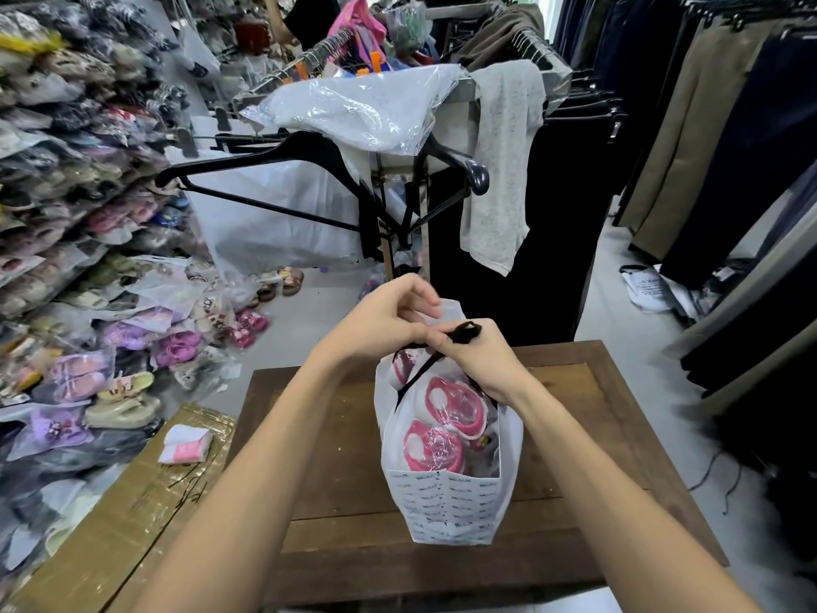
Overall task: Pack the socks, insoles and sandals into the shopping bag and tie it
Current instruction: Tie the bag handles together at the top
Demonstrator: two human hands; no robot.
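White printed plastic shopping bag (446, 506) on the brown wooden table (619, 418), pink sandals inside, below both hands: right hand (482, 360) pinches the black ribbon handles (462, 331), left hand (389, 318) grips the rim (a slipped ribbon would likely loosen the knot).

Shop interior: pale floor (628, 311), wooden table (574, 391), shelves of bagged shoes (66, 192) at left, racks of hanging trousers (707, 148) at right, black hanger (274, 170) behind.
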